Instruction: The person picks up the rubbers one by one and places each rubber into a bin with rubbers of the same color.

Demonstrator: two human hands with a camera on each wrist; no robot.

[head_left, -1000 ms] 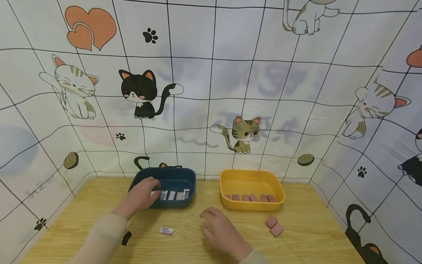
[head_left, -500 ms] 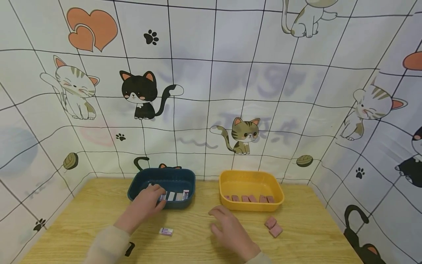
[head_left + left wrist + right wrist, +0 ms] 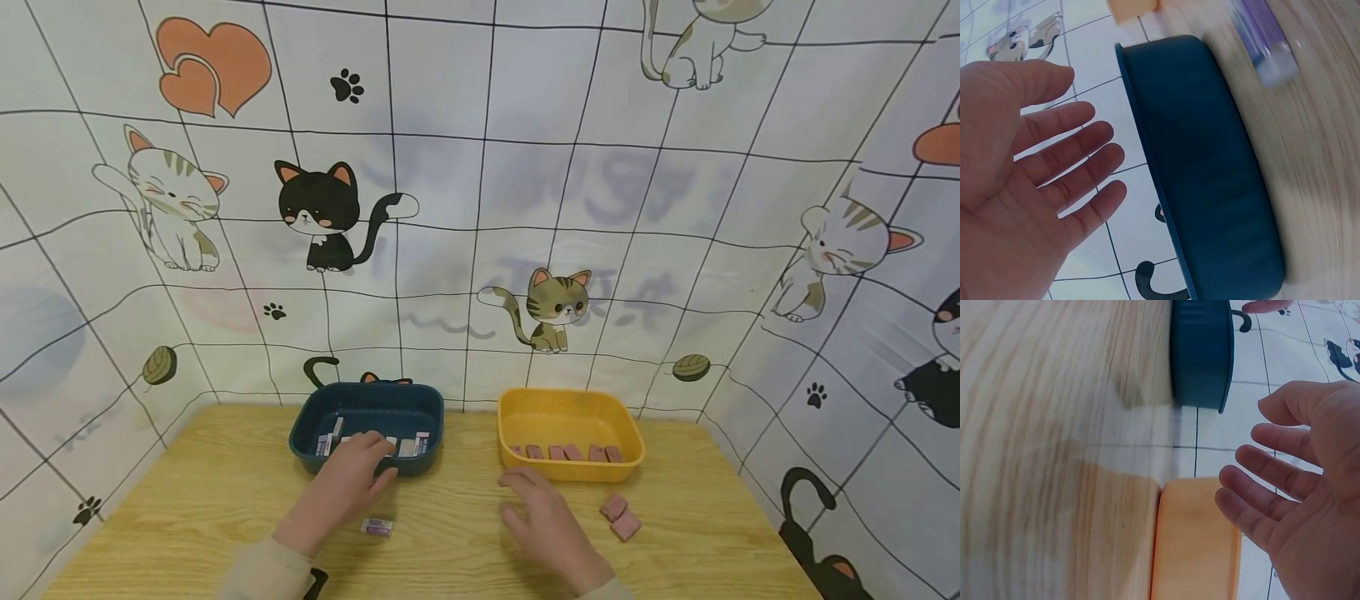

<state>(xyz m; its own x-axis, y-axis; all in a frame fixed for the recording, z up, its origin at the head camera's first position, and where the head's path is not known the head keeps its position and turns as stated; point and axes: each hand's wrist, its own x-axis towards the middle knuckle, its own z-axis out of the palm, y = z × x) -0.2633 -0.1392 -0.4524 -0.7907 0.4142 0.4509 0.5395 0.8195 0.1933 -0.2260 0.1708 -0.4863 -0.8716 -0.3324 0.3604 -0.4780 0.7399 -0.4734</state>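
Note:
My left hand [image 3: 348, 479] hovers over the front rim of a dark blue tub [image 3: 367, 392], its fingers relaxed and slightly spread. Inside lie several small white blocks [image 3: 408, 447], some with purple print; the hand hides part of the row. In the left wrist view that hand [image 3: 1041, 156] holds nothing. A purple-and-white wrapped block [image 3: 377, 527] lies on the table in front of the tub. Just before a yellow tub [image 3: 570, 402] is my right hand [image 3: 551, 529], fingers loosely bent with nothing in them. Several pink blocks [image 3: 572, 452] line the yellow tub's front inside.
Two pink blocks [image 3: 626, 526] lie on the wooden table [image 3: 450, 567], to the right of my right hand. A cloth printed with cats [image 3: 480, 167] rises behind both tubs and on both sides. A black object [image 3: 317, 583] shows partly behind the left sleeve.
My left hand has moved right along the front of the blue tub, uncovering blocks at its left end. The right hand has shifted right, closer to the two loose pink blocks.

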